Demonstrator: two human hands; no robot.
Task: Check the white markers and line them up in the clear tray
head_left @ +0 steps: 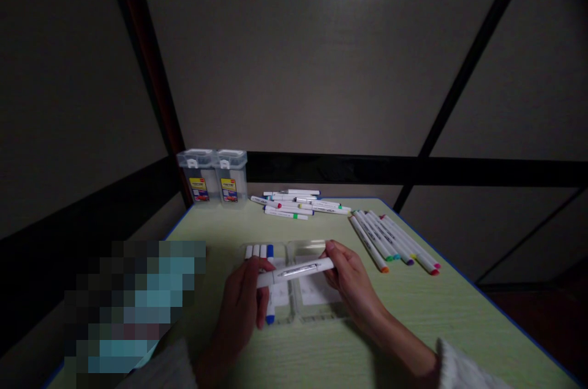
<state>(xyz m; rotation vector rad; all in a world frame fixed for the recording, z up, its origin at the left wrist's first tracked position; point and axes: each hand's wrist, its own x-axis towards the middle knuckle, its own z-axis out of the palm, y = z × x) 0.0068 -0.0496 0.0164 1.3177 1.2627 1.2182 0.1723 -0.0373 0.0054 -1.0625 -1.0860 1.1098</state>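
A white marker (pixel 298 271) is held nearly level, its right end slightly raised, above an opened clear plastic case (pixel 293 309). My left hand (pixel 241 297) is closed around the marker's left end. At the other end, my right hand (pixel 351 275) pinches it between thumb and fingers. Under the marker, the left half of the case holds several white markers (pixel 256 251) side by side, partly covered by my left hand. One marker with blue ends (pixel 270 319) lies at the right of that row. Pale paper (pixel 316 289) shows in the case's right half.
Two lidded clear boxes (pixel 196 171) with yellow labels stand at the back left. A loose pile of white markers (pixel 301 202) lies at the back edge. Several colour-tipped markers (pixel 390 239) lie side by side on the right. A pixelated patch covers the left table edge.
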